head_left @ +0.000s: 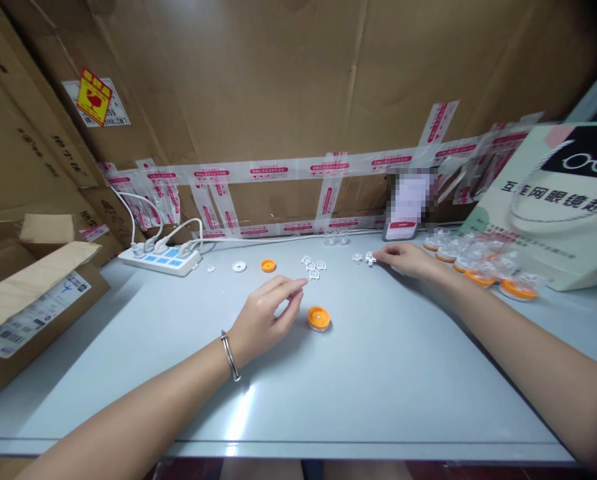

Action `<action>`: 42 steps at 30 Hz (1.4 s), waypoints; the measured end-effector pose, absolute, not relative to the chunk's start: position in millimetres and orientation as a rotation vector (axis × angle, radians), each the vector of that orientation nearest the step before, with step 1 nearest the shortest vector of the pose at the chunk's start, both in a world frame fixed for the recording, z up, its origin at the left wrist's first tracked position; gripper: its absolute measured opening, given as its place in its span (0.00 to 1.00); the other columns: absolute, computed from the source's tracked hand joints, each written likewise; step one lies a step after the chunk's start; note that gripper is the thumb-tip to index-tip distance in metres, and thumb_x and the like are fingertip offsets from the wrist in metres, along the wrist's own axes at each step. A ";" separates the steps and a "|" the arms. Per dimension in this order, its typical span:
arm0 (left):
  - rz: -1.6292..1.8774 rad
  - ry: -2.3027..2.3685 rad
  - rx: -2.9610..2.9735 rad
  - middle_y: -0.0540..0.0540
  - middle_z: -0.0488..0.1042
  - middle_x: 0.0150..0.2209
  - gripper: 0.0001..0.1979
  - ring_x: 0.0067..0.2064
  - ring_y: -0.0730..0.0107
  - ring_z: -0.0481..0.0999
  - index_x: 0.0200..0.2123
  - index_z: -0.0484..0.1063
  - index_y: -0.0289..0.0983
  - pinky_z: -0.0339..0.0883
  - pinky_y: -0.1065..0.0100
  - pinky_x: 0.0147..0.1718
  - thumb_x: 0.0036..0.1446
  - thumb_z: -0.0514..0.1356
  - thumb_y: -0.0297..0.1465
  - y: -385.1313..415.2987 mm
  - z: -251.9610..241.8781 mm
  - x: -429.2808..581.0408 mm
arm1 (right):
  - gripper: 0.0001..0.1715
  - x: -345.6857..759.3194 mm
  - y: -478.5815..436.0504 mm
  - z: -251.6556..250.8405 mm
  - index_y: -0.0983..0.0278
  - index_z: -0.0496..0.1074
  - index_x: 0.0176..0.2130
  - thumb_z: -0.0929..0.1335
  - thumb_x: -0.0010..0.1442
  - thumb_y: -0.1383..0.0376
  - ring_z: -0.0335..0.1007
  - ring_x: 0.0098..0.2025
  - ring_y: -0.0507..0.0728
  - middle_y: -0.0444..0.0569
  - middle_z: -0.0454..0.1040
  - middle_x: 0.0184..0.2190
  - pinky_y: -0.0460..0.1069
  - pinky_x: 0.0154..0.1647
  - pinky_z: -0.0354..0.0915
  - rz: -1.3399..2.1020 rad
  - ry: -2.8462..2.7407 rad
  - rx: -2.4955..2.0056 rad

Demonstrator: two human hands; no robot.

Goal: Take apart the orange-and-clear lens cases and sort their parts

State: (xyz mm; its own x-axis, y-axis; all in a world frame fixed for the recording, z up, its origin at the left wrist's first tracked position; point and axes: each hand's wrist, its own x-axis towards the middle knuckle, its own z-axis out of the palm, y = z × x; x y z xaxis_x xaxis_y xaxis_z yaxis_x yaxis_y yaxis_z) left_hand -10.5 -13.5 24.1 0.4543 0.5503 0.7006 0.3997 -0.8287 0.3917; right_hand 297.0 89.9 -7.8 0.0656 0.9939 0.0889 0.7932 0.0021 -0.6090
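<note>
My right hand (402,258) is at the back right of the table, its thumb and fingers closed on a small white cut-out plastic piece (371,259). A similar white piece (357,258) lies just left of it. My left hand (268,313), with a silver bracelet on its wrist, hovers at mid-table. Its fingers reach forward and its thumb is a little apart, with nothing visible between them. An orange round cap (319,318) with a clear base lies right of its fingertips. Beyond those tips rests a small group of white cut-out pieces (311,267).
Behind are an orange ring (268,266), a white ring (239,267), a small white disc (210,269), a power strip (163,259) and clear cups (336,237). A phone (409,203), orange-based clear containers (519,288) and a paper bag (553,220) stand right; a cardboard box (86,287) left.
</note>
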 end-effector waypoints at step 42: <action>0.687 0.968 2.272 0.43 0.71 0.40 0.29 0.40 0.64 0.71 0.51 0.52 0.38 0.66 0.61 0.40 0.47 0.60 0.26 -19.3 9.8 1.3 | 0.13 203.3 3.0 37.9 0.63 0.70 0.35 0.68 0.48 0.61 0.62 0.31 0.52 0.45 0.69 0.30 0.47 0.33 0.59 0.838 -2.399 -0.982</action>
